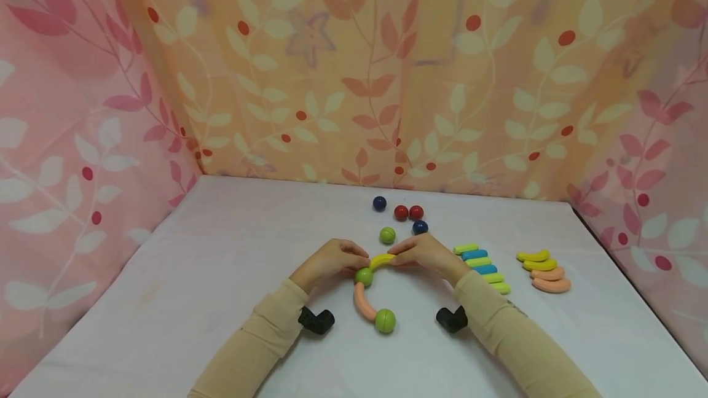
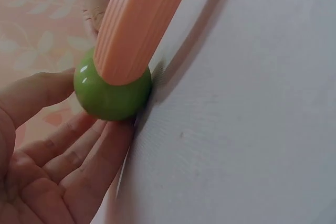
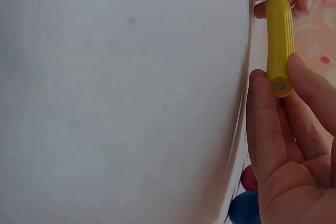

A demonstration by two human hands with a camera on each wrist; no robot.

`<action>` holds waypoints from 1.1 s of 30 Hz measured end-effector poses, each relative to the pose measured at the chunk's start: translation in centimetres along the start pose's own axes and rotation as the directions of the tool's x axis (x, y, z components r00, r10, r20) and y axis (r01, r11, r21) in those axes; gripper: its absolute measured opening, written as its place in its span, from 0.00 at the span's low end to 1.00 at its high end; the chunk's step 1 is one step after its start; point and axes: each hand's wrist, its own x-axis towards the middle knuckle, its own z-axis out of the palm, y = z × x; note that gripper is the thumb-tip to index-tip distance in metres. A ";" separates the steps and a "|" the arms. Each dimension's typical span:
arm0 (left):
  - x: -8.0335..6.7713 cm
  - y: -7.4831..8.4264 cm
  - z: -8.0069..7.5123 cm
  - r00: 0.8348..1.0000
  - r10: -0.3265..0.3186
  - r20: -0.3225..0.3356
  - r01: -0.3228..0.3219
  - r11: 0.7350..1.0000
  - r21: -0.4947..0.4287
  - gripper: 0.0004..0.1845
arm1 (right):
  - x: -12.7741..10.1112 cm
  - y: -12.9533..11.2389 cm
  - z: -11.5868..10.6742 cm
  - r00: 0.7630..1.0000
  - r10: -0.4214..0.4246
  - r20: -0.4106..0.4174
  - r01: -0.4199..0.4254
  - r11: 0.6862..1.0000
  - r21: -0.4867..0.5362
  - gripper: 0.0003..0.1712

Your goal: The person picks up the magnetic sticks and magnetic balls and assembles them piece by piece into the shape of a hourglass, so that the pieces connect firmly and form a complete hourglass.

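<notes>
Between thumb and fingers, my left hand [image 1: 335, 263] holds a glossy green ball [image 2: 113, 95]. My right hand [image 1: 424, 255] pinches the free end of a yellow curved rod [image 3: 280, 45]; in the right wrist view that end has a small grey disc in its tip. The rod's other end meets the green ball. From the same ball a ribbed salmon-pink curved rod [image 1: 362, 302] runs toward me to a second green ball [image 1: 385, 320]. Together they form an open arc on the white table, with the hands on either side of the yellow rod.
Beyond the hands lie a loose green ball [image 1: 388, 235], two red balls [image 1: 401, 212] and two dark blue balls [image 1: 379, 203]. To the right, straight green and blue rods [image 1: 480, 261] form a row, beside yellow curved rods [image 1: 539, 265] and pink curved rods [image 1: 551, 285]. Floral curtains [image 1: 354, 78] enclose the white table [image 1: 221, 250].
</notes>
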 end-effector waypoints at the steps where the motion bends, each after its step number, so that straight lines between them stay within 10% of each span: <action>1: 0.0 0.0 0.1 1.000 -0.001 -0.001 0.001 1.000 0.010 0.15 | 0.0 0.0 0.1 1.000 -0.005 0.000 0.005 1.000 0.002 0.17; 12: -0.1 0.3 0.3 1.000 -0.031 -0.003 0.031 0.999 0.041 0.12 | -0.1 -0.4 0.5 0.999 -0.010 -0.031 0.011 0.999 0.045 0.16; 22: -0.1 0.3 -0.2 0.998 -0.065 -0.011 0.066 0.997 0.051 0.13 | 0.3 -0.8 -0.5 0.966 0.066 -0.252 -0.077 0.996 -0.034 0.24; 33: 0.1 0.3 -0.7 0.996 -0.073 -0.047 0.074 0.997 0.029 0.12 | 1.8 -1.7 0.1 0.969 0.067 -0.236 -0.074 0.997 -0.021 0.31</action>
